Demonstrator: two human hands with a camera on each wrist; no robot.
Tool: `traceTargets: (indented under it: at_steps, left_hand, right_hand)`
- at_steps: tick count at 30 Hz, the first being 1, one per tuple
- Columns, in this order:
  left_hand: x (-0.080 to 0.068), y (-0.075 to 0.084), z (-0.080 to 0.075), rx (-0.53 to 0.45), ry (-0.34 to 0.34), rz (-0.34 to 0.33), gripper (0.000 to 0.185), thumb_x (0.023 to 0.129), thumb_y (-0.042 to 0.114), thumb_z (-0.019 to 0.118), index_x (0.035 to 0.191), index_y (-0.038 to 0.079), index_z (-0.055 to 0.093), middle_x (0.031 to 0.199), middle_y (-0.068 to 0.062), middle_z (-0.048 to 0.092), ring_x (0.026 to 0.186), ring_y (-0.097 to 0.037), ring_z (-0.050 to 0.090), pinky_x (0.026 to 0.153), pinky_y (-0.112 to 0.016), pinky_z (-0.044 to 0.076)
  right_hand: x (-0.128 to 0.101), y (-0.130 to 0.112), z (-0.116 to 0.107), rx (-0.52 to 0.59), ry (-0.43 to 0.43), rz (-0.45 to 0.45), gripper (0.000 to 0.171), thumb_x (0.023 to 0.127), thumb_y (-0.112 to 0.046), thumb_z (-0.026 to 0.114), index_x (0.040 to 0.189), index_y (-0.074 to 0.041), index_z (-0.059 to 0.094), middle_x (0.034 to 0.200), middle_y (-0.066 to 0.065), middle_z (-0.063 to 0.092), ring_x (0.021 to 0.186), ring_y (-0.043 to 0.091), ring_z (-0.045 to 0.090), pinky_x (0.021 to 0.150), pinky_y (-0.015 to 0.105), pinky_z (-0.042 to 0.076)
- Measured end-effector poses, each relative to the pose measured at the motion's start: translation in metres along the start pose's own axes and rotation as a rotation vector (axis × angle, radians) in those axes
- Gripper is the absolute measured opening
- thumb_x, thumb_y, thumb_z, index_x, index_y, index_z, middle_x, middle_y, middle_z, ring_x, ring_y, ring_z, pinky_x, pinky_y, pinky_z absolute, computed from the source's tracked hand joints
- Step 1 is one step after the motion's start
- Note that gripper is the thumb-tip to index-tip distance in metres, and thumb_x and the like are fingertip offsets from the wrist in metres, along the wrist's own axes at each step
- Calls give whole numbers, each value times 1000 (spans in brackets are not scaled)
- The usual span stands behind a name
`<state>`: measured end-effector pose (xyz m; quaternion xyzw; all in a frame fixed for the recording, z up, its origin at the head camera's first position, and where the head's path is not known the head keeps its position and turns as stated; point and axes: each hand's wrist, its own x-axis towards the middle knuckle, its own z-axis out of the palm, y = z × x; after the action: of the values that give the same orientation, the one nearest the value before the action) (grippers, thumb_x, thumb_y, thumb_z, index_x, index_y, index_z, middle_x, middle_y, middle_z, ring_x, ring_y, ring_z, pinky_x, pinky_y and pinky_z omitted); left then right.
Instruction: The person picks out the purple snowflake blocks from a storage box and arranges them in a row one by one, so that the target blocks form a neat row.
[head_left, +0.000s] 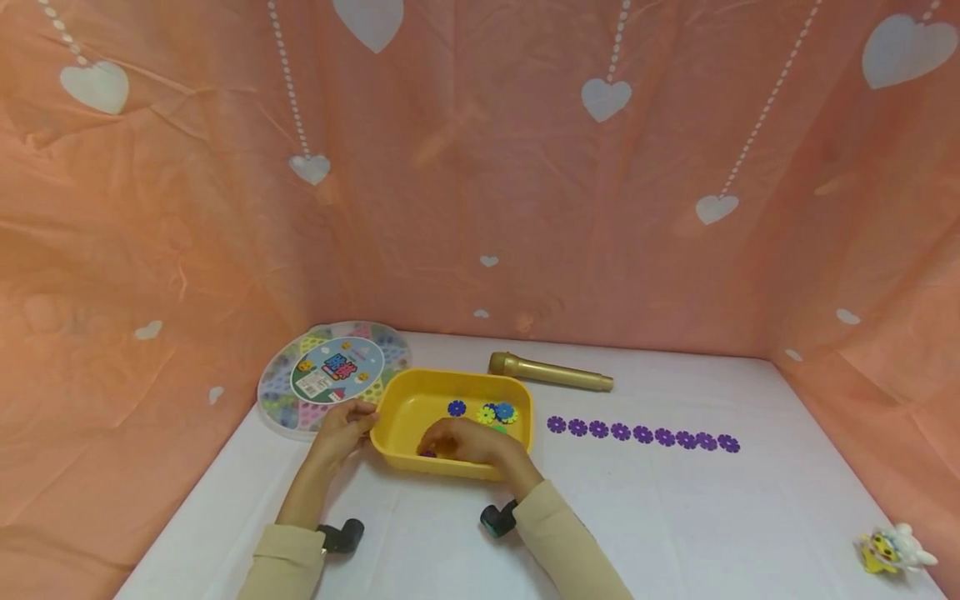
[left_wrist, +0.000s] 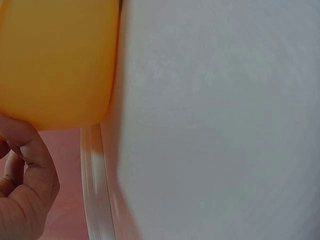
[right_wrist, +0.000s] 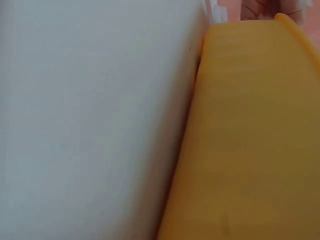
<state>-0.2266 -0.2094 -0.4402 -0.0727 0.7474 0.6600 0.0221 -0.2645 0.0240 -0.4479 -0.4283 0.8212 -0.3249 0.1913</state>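
A yellow plastic basin [head_left: 401, 408] stands in the middle of the table in the head view. My left hand [head_left: 344, 429] grips its left end, fingertips at the rim; in the left wrist view the bent fingers [left_wrist: 37, 160] meet the basin's outer wall. My right hand [head_left: 468, 442] reaches over the near rim into the basin, fingers curled down around a purple snowflake disc [head_left: 428, 454], mostly hidden by them. Farther inside the basin lie a dark blue disc [head_left: 457, 408] and a small pile with a yellow-green disc [head_left: 486, 414] and a lighter blue disc [head_left: 505, 411].
Several purple snowflake discs [head_left: 642, 434] lie in a row right of the basin. A gold toy microphone [head_left: 555, 372] lies behind it. A clear round-lobed case [head_left: 311, 417] with a printed label sits behind left. A small figurine [head_left: 892, 550] stands at the right edge.
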Motion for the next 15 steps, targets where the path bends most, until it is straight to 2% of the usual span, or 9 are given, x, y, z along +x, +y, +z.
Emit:
traceTargets:
  at_steps: [4, 10, 15]
  left_hand:
    - [-1, 0, 0, -2, -1, -2, 26, 92, 0, 51, 112, -15, 46, 86, -8, 55, 67, -12, 52, 58, -23, 49]
    - [1, 0, 0, 13, 2, -12, 25, 92, 0, 50, 113, -14, 46, 89, -10, 55, 68, -13, 53, 59, -22, 48]
    - [1, 0, 0, 16, 7, -16, 26, 92, 0, 50, 114, -14, 46, 90, -12, 55, 70, -13, 53, 60, -22, 49]
  right_hand:
    - [1, -1, 0, -19, -21, -15, 22, 86, -4, 64, 106, -11, 70, 100, -5, 63, 93, 3, 53, 91, 17, 42]
    - [1, -3, 0, -32, -23, 61, 25, 84, -2, 64, 108, -10, 69, 89, -8, 62, 79, 2, 51, 78, 14, 45]
    - [1, -2, 1, -38, -13, 52, 18, 85, -4, 65, 102, -9, 71, 90, -5, 66, 79, 1, 53, 78, 14, 46]
